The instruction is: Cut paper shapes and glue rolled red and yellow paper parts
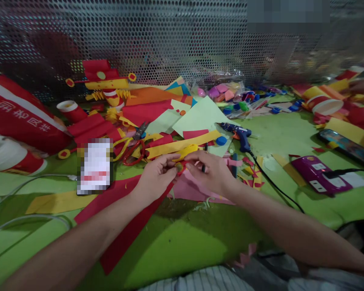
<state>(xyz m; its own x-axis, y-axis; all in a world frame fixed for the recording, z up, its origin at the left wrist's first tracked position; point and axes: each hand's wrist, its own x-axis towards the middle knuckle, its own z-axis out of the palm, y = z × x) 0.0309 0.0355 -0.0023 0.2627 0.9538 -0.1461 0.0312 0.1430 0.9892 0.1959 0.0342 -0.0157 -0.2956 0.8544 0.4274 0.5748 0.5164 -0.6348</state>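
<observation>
My left hand [159, 176] and my right hand [211, 171] meet at the middle of the table, fingers pinched around a small red-and-yellow paper piece [178, 167]. Its exact shape is partly hidden by the fingertips. Just beyond the fingers sits yellow fringed paper [188, 151]; whether they touch it I cannot tell. A long red paper strip [124, 242] runs under my left wrist, and pink paper [189, 188] lies below the right hand. A dark pen-like stick [205, 150] shows behind the right fingers. Red-and-yellow-handled scissors [135, 146] lie to the left.
A blue glue gun [241, 134] with a black cord lies right of centre, near a purple power strip [320, 173]. A phone [95, 165] rests at left. Finished red paper-cup figures [106, 81] and paper sheets [200, 115] stand before a perforated metal panel [170, 48].
</observation>
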